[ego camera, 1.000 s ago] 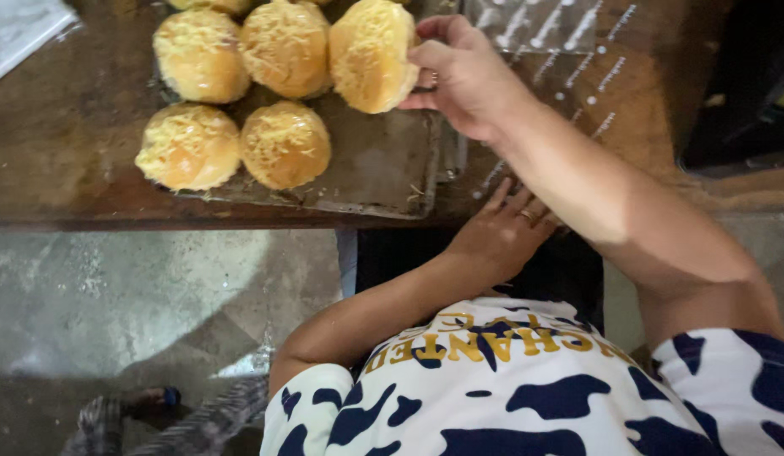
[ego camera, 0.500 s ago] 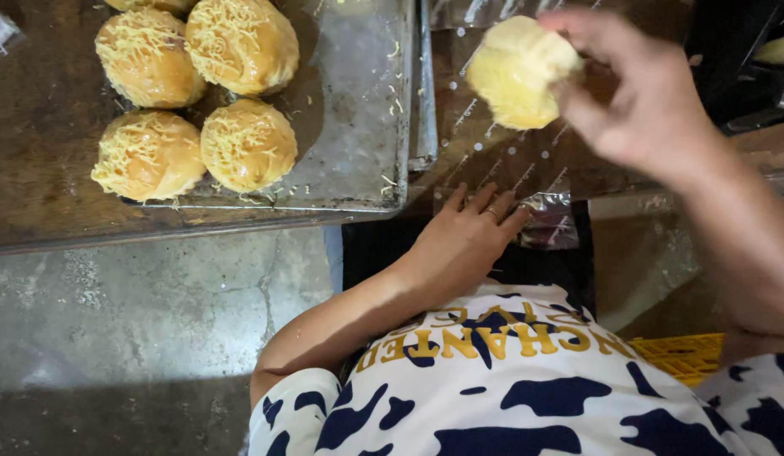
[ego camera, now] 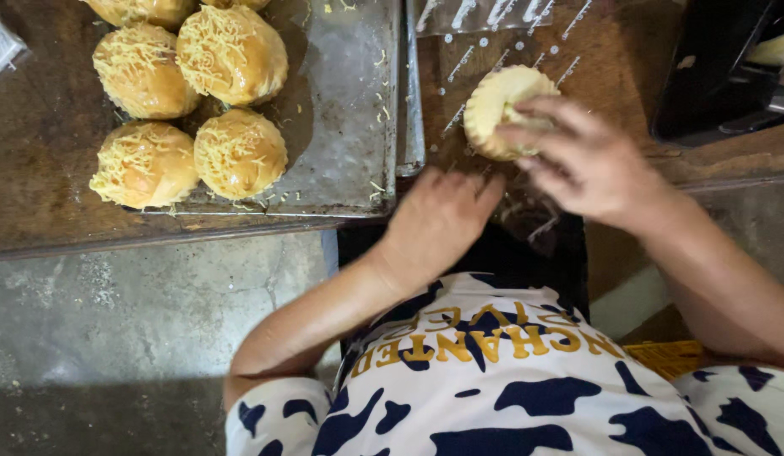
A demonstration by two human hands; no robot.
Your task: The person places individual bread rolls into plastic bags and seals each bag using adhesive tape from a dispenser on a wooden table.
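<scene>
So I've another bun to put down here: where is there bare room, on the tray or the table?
The tray is bare on its right half, between the buns and its right rim. The table is bare left of the tray. Right of the tray is crowded: clear plastic wrap, the right hand holding a bun, the left hand at the edge.

Golden buns, grey tray, cow-print shirt

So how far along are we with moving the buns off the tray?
Done: the right side of the metal tray is bare apart from cheese crumbs. In hand: the right hand holds one bun over the clear printed plastic sheet, while the left hand rests at the table edge by that sheet. Left: at least four cheese-topped buns sit on the tray.
</scene>
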